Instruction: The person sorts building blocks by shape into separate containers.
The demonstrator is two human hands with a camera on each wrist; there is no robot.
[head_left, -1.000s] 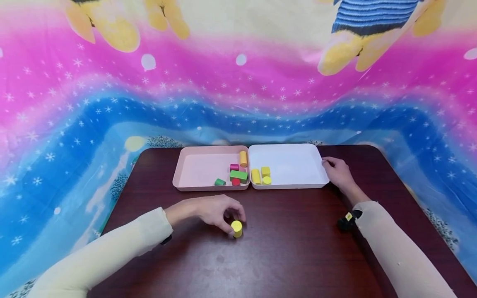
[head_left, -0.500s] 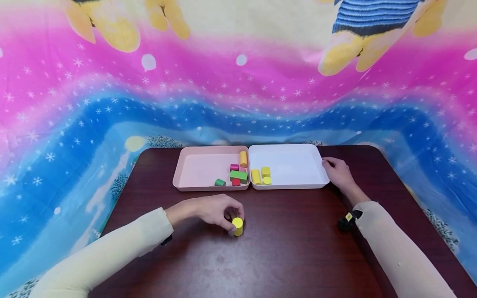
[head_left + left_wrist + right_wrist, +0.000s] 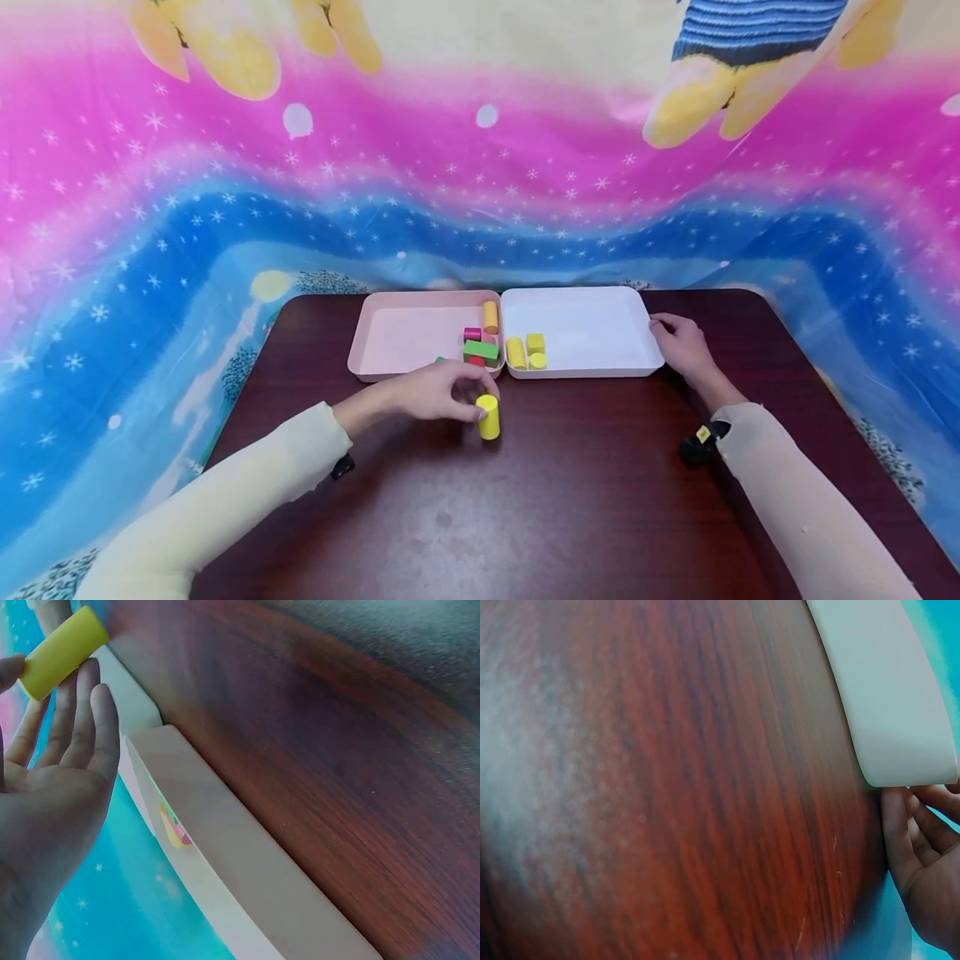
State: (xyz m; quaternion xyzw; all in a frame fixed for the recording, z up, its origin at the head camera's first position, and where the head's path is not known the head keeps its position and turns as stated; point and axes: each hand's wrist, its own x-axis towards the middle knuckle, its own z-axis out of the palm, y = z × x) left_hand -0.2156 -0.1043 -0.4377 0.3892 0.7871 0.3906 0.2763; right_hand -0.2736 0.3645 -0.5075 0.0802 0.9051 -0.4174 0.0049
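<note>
My left hand [image 3: 442, 392] pinches a yellow cylinder block [image 3: 489, 418] between thumb and fingertips, above the table in front of the trays. In the left wrist view the same cylinder [image 3: 64, 652] lies across the fingertips, with the thumb on its near end. At the white tray's [image 3: 592, 372] right end, my right hand [image 3: 684, 346] holds the rim with thumb and fingers. The right wrist view shows its curled fingers [image 3: 898, 825] against the tray's end wall. A yellow cylinder [image 3: 515, 353], a yellow cube [image 3: 535, 342] and a short yellow cylinder [image 3: 537, 361] are inside the white tray's left part.
A pink tray [image 3: 390, 333] adjoins the white tray on the left. It holds an orange cylinder [image 3: 491, 317], a magenta cylinder [image 3: 472, 333], a green block [image 3: 481, 352] and red and dark green pieces partly behind my left hand. Patterned cloth [image 3: 480, 200] hangs behind the dark wooden table [image 3: 570, 492].
My left hand has lifted the yellow cylinder block off the table and carried it forward toward the trays, slightly to the right. My right hand has stayed at the white tray's end.
</note>
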